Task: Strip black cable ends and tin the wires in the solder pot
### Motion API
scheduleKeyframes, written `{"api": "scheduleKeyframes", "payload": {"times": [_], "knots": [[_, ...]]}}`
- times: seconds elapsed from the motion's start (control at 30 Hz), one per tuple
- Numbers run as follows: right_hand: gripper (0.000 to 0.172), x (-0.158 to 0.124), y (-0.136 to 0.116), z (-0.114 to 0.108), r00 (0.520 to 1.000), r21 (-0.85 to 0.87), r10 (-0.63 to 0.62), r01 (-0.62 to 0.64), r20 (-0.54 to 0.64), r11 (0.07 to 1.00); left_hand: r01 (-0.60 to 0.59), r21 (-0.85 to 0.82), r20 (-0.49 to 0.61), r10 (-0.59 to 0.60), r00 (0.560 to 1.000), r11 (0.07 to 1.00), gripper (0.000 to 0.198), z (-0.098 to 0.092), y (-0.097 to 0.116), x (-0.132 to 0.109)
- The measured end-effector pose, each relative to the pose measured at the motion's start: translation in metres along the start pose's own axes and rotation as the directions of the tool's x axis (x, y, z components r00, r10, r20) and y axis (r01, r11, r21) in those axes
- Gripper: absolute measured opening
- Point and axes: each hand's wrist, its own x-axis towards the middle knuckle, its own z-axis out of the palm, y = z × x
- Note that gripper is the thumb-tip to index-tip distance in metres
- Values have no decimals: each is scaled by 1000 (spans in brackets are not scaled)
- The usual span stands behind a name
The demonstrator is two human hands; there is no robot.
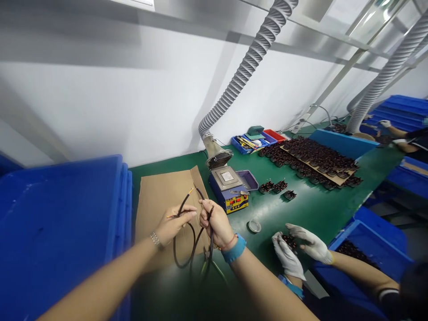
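My left forearm (100, 281) runs up from the bottom edge beside a blue plastic crate (56, 232). Above a cardboard sheet (160, 200), my left hand (174, 225) and right hand (216, 223) are closed narrowly around a black cable (174, 252). Its ends point up and left, and its long loops hang down toward me, fading into shadow. Further right, a co-worker's gloved hands (310, 243) hold small dark parts beside a blue crate (377, 236) containing more, too dim to make out.

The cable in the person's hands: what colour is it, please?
The cable is black with a yellowish tip, best seen in the head view.
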Motion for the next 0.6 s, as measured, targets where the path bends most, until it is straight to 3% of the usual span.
{"api": "scheduleKeyframes", "payload": {"times": [0.1,0.17,0.23,0.33,0.4,0.5,0.6], "knots": [[19,2,5,2,999,60,46,-45,-14,997,-146,123,-61,154,986,982,21,-3,0,0],[17,5,12,5,996,78,36,-30,-79,997,-253,211,-24,264,964,944,20,-2,1,-2],[18,8,21,11,990,86,13,-1,-138,996,-299,220,24,301,953,929,20,1,3,-4],[19,8,29,20,991,101,-3,17,-134,995,-256,137,56,250,967,957,17,4,6,-4],[19,3,27,22,996,116,-8,18,-88,993,-171,20,3,171,985,985,17,2,4,0],[18,-8,16,17,997,106,-70,67,27,992,-35,-196,-144,6,990,980,19,-2,-1,7],[16,-18,5,10,965,-49,-183,195,187,980,20,-290,-133,-62,989,957,23,-3,-4,9]]}}
